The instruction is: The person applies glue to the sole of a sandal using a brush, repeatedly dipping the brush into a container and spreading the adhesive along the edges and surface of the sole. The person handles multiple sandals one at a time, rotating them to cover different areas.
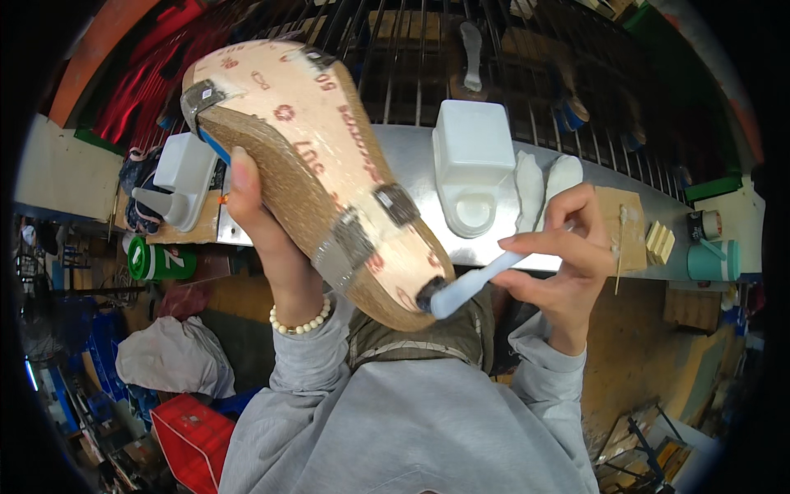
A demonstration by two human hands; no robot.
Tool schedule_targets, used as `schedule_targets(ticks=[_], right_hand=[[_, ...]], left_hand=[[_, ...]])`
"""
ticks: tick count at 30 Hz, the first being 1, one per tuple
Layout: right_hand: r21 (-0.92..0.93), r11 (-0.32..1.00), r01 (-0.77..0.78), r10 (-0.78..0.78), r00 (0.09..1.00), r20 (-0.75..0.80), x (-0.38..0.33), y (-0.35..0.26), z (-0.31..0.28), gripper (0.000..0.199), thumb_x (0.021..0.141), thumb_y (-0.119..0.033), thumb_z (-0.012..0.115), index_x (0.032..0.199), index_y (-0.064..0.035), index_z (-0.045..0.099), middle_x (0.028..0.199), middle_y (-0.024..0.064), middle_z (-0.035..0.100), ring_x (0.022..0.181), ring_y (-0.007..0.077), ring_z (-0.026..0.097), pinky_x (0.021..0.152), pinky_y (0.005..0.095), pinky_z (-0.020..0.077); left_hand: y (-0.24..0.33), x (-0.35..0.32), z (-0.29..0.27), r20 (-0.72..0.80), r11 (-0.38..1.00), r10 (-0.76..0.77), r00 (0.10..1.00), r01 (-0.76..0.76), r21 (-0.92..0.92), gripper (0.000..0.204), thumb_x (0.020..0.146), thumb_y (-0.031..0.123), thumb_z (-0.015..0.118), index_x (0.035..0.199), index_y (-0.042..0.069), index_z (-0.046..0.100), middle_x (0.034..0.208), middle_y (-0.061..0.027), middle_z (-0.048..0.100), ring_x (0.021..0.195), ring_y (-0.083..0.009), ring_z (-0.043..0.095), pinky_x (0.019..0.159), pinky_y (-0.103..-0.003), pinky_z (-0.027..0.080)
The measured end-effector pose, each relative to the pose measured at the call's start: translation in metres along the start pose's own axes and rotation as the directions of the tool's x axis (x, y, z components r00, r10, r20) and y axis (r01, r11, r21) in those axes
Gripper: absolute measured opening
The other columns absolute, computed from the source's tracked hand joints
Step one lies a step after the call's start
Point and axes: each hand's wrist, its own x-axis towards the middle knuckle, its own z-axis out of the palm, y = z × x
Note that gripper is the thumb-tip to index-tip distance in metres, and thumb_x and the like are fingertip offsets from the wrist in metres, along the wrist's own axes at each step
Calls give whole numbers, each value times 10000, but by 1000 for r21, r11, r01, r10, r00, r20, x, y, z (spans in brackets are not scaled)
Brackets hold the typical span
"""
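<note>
Clearly my left hand wraps its fingers around the cork-edged sandal sole at centre-left of frame — stiff, light, I'd judge; best held by its rim. My right hand pinches a white brush — bristles, possibly gluey, touch the sole's lower end.

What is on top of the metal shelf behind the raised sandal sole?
On the metal shelf stand a white plastic tub and two white shoe forms. The sandal sole covers the shelf's left stretch.
</note>
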Motion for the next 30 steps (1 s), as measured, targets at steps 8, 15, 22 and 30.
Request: schedule_targets(ticks=[8,15,22,30], right_hand=[[-640,756,-136,161,987,-20,-29,56,-14,237,649,-252,891,802,-112,776,824,10,525,783,192,522,766,370,316],[-689,715,-117,190,981,30,-51,91,7,262,665,-312,890,815,-130,777,867,1,537,767,172,486,779,361,309],[-700,702,-130,153,988,-29,-59,90,5,252,668,-296,888,824,-138,769,857,7,513,798,183,487,780,359,318],[-292,794,-534,494,846,-202,-64,83,7,209,719,-259,871,785,-83,780,816,11,439,686,161,431,562,313,302]], left_hand=[[33,17,-30,-97,918,258,961,-275,-286,542,1055,424,458,1489,103,413,1515,-110,451,1410,-297,399,1186,-535,241],[27,28,-40,10,880,381,925,-359,-311,1102,654,488,879,1525,103,324,1577,-118,333,1464,-326,322,1222,-610,227],[16,27,-40,32,902,239,971,-210,-377,1010,805,490,764,1555,62,240,1617,-133,269,1464,-359,305,1232,-595,186],[-4,16,-41,130,878,-61,990,115,-464,881,902,547,586,1564,97,218,1570,-195,294,1361,-384,440,1068,-549,437]])
